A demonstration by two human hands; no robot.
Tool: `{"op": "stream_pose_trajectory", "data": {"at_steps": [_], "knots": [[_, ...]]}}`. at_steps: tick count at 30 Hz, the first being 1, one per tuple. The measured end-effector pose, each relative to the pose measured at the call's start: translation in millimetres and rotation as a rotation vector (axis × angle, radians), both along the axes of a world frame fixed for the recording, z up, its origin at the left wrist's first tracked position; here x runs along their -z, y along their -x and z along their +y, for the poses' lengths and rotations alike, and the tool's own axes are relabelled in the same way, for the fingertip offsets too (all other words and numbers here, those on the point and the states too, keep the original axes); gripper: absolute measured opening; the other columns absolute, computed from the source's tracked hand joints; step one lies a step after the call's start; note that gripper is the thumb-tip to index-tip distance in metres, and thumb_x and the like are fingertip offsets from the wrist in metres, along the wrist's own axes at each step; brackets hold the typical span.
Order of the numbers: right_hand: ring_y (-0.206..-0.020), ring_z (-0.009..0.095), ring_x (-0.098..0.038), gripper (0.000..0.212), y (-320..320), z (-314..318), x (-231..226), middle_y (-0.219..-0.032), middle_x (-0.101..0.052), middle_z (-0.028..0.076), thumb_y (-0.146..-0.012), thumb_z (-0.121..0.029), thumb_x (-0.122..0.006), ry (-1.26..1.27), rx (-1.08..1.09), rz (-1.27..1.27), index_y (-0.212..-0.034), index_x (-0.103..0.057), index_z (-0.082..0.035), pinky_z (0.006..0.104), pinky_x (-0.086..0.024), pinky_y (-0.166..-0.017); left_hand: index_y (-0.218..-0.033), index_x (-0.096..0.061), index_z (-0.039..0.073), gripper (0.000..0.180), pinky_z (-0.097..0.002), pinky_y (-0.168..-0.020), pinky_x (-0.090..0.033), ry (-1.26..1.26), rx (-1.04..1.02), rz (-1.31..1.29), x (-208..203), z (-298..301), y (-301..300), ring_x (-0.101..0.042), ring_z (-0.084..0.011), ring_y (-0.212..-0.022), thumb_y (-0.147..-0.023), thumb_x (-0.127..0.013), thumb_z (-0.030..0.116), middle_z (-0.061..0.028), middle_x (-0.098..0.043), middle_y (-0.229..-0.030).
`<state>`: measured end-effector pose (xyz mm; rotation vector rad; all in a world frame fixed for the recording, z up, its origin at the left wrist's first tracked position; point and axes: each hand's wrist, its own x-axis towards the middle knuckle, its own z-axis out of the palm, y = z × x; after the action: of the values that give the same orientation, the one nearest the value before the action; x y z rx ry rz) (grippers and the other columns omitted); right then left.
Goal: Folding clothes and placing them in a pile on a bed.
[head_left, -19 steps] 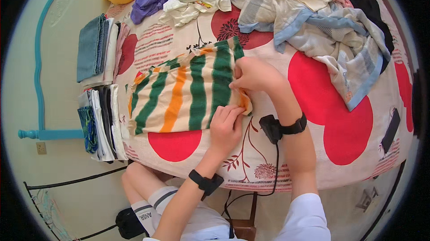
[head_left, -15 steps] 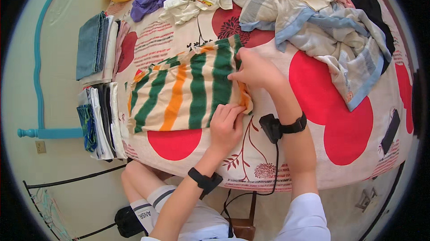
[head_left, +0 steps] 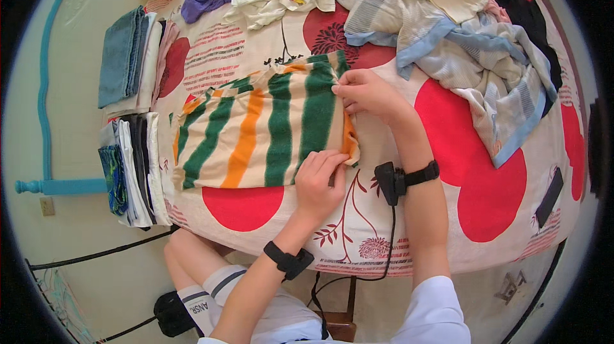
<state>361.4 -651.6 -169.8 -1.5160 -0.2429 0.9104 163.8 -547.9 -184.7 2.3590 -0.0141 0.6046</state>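
Striped cloth (head_left: 278, 126) lying on bed (head_left: 492, 203); right hand (head_left: 366, 94) pinching its right edge; left hand (head_left: 318, 181) touching lower right corner, grip unclear. Evenly tensioning edge between hands, easing out creases probably working best.

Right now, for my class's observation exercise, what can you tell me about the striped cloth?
The striped cloth has green, orange and cream bands running roughly from its near edge to its far one. It looks soft and thin, and lies spread but wrinkled on the patterned bedcover, its far edge rumpled. At its right end, the right hand pinches the edge and the left hand touches the near corner. Its underside is hidden.
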Motion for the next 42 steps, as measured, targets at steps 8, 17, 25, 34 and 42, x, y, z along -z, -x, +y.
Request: {"op": "stream_pose_trajectory", "data": {"at_steps": [8,17,25,34,42], "knots": [[-0.082,0.014,-0.065,0.040,7,19,11,-0.097,-0.068,0.009,-0.089,-0.024,-0.074,-0.053,0.239,-0.085,-0.116,-0.058,0.002,0.0265,-0.054,-0.072,-0.092,-0.068,0.004,0.022,-0.0363,-0.070,-0.051,-0.003,0.015,-0.019,1,3,1,-0.064,-0.0290,-0.081,-0.073,-0.069,-0.006,-0.0104,-0.068,-0.090],[-0.089,0.012,-0.063,0.034,7,25,23,-0.103,-0.068,0.008,-0.093,-0.003,-0.064,-0.133,0.289,-0.722,-0.127,-0.063,-0.006,0.0266,-0.051,-0.080,-0.091,-0.067,0.006,0.023,-0.0363,-0.067,-0.050,-0.012,0.020,-0.023,-1,0,-5,-0.062,-0.0275,-0.077,-0.071,-0.069,-0.005,-0.0084,-0.067,-0.089],[-0.078,0.025,-0.066,0.021,2,33,26,-0.092,-0.069,0.015,-0.086,-0.009,-0.072,-0.016,0.320,-0.785,-0.106,-0.072,-0.001,0.0324,-0.052,-0.073,-0.092,-0.066,0.006,0.022,-0.0370,-0.069,-0.051,-0.047,0.037,-0.024,-4,2,1,-0.063,-0.0280,-0.079,-0.073,-0.069,-0.003,-0.0085,-0.067,-0.090],[-0.072,0.013,-0.065,0.020,-27,26,28,-0.079,-0.069,0.006,-0.089,-0.015,-0.072,0.029,0.087,-0.473,-0.094,-0.070,0.004,0.0295,-0.054,-0.068,-0.093,-0.067,0.006,0.021,-0.0367,-0.072,-0.052,-0.042,0.048,0.033,-6,4,10,-0.063,-0.0276,-0.081,-0.073,-0.069,-0.002,-0.0085,-0.067,-0.092],[-0.081,0.037,-0.067,0.021,-41,36,6,-0.085,-0.067,0.023,-0.091,-0.017,-0.065,0.103,0.006,-0.601,-0.092,-0.064,0.004,0.0421,-0.051,-0.073,-0.097,-0.067,0.005,0.018,-0.0341,-0.071,-0.051,-0.005,0.058,0.029,-16,5,-2,-0.064,-0.0265,-0.080,-0.080,-0.067,0.001,-0.0094,-0.066,-0.091]]}}
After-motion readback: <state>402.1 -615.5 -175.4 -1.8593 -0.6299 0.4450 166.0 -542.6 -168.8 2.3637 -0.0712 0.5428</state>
